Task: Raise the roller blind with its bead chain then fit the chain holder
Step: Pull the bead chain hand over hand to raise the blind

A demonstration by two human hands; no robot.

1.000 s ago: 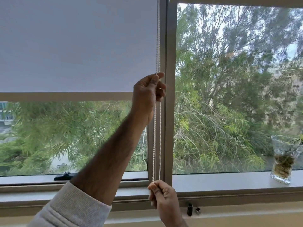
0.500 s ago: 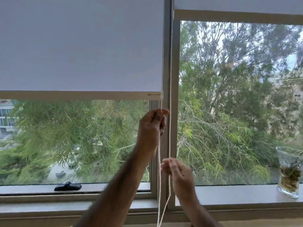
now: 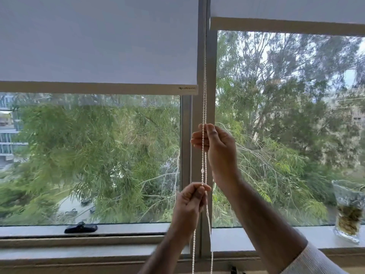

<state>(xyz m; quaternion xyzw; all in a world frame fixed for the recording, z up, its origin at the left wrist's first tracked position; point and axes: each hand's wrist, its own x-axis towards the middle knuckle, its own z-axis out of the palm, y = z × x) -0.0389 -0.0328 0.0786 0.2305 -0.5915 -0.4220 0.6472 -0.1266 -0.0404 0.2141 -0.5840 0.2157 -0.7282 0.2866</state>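
Note:
A white roller blind (image 3: 98,46) covers the upper part of the left window pane, and its bottom bar (image 3: 98,88) hangs level. The white bead chain (image 3: 204,95) runs down in front of the grey window post as two strands. My right hand (image 3: 217,149) is pinched on the chain up high, its arm coming in from the lower right. Below it, my left hand (image 3: 189,204) is closed on the front strand, just under a larger connector bead (image 3: 202,170). Loose chain hangs down past the frame's bottom edge.
A second blind (image 3: 286,8) is rolled high over the right pane. On the sill (image 3: 246,238) stand a glass vase (image 3: 348,212) at far right and a black latch (image 3: 81,228) at left. A small dark part (image 3: 235,270) lies at the bottom edge.
My left hand has come down along the chain while my right hand has gone up to grip it higher. The left blind's bottom bar sits farther above the sill than before.

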